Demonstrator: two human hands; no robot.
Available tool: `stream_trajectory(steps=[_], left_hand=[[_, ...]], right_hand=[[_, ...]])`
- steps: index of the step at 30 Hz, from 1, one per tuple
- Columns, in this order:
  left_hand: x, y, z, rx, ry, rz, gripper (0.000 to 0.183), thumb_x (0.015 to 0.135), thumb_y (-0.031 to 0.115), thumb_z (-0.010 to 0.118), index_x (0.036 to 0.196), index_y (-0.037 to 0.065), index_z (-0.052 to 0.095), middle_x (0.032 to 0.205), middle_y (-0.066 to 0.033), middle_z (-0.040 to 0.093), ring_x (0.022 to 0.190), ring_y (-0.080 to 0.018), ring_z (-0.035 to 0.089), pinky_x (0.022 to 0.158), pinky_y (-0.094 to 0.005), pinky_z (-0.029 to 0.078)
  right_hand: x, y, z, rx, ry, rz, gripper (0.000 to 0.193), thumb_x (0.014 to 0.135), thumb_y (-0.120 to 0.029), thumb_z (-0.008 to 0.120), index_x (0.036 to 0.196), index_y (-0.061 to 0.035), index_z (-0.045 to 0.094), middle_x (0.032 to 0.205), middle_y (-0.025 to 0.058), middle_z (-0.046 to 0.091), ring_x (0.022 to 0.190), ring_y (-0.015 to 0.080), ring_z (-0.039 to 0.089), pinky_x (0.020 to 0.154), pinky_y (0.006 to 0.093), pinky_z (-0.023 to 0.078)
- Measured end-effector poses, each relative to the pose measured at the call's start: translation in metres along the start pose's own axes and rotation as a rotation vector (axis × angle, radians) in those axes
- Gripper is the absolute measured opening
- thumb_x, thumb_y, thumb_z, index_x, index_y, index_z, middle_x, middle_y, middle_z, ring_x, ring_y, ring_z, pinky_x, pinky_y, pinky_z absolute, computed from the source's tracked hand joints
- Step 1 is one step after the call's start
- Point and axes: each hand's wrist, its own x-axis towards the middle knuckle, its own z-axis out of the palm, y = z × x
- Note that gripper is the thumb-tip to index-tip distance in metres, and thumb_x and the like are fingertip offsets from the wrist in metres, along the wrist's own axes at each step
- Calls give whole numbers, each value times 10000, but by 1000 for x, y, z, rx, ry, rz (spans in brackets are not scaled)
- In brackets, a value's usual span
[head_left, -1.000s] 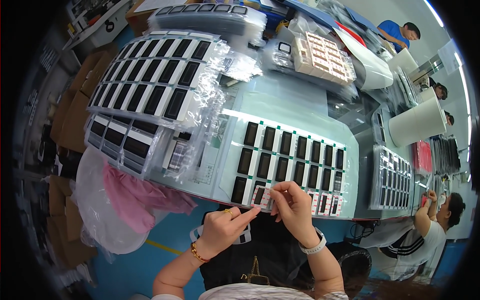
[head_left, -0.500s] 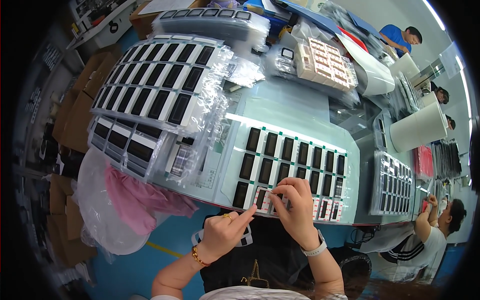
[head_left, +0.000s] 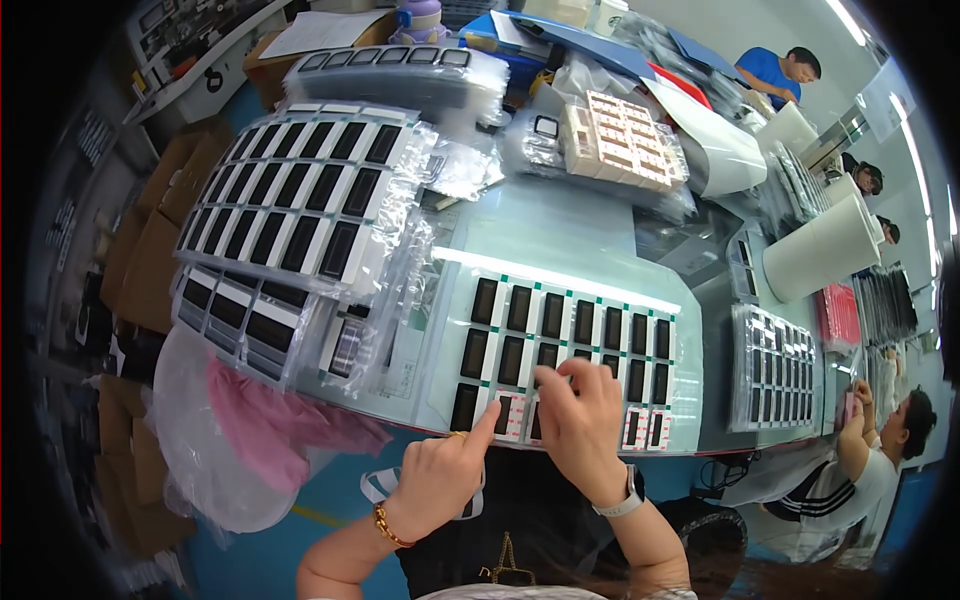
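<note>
In front of me a pale sheet or tray (head_left: 690, 350) carries rows of dark rectangular panels (head_left: 551, 315) with white strips and small green tabs. Along its near edge, several pieces have white borders with red marks (head_left: 634, 428). The stretched index finger of my left hand (head_left: 440, 478) touches a red-marked piece (head_left: 507, 415) near its upper left corner; the other fingers are folded. Just right of it, my right hand (head_left: 585, 425) hovers over the front rows, thumb and index curled close together. Anything between those fingertips is too blurred to make out. The right hand hides some pieces.
Stacked plastic trays of dark panels (head_left: 290, 190) rise on the left. Behind are a block of small labelled pieces (head_left: 620, 140) and bagged frames (head_left: 385, 75). Another panel stack (head_left: 775, 370) and a white roll (head_left: 820, 255) stand right. A co-worker (head_left: 850, 440) sits at the far right.
My right hand has lifted slightly off the red-marked pieces and its fingers have curled. My left index finger stays by the same piece. The whole view has shifted a little.
</note>
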Motion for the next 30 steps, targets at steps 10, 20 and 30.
stream_trajectory(steps=[10,20,30], left_hand=[[27,16,-15,-231,99,70,350,907,95,658,1254,49,674,777,-130,707,659,-310,703,601,-391,538],[47,95,61,-956,-56,336,375,955,177,695,1241,-62,648,1140,-223,690,991,-387,654,918,-462,514],[43,172,8,-622,-356,688,418,900,55,730,1302,-15,638,1309,-243,631,1169,-413,610,1009,-456,483]], right_hand=[[-46,12,-21,484,-178,-3,420,824,-96,698,1242,-129,684,1110,107,611,1048,348,580,862,464,461],[-110,19,-25,1201,-532,-137,377,1025,-268,635,1265,19,584,1078,209,694,977,283,678,797,387,525],[-202,106,-215,419,-287,443,232,855,-263,664,880,-33,654,773,200,656,758,406,655,648,494,496]])
